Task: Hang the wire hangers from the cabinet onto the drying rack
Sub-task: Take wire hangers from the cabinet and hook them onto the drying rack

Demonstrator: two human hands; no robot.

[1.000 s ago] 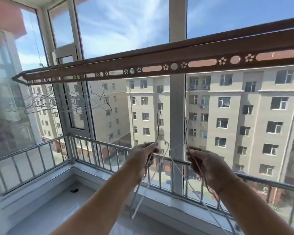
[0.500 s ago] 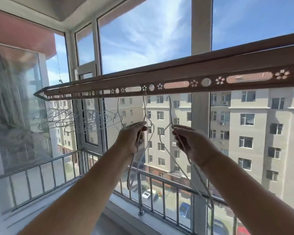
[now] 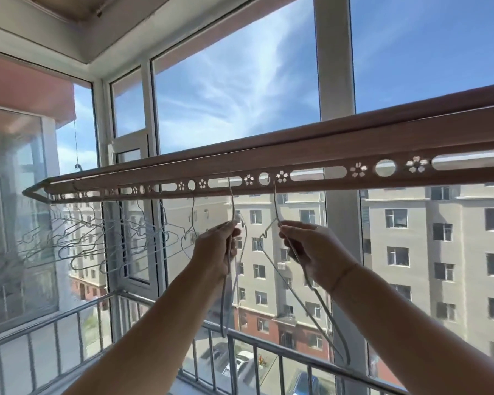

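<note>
The rack [image 3: 311, 158] now fills the middle of the view, where a second ago it sat high above the hands: both arms have risen to it. Each hand pinches one wire hanger by the neck. The left hand [image 3: 217, 249] holds its hanger [image 3: 231, 206] with the hook up at a long slot; the right hand [image 3: 311, 249] holds the other hanger [image 3: 277, 212] with its hook at the bar's lower edge, beside a flower cutout. Whether either hook has caught is unclear. More hangers [image 3: 97, 240] already dangle toward the rack's left end, so the job looks well along. Beyond are windows [image 3: 234, 89], a railing [image 3: 69, 317] and apartment blocks.
</note>
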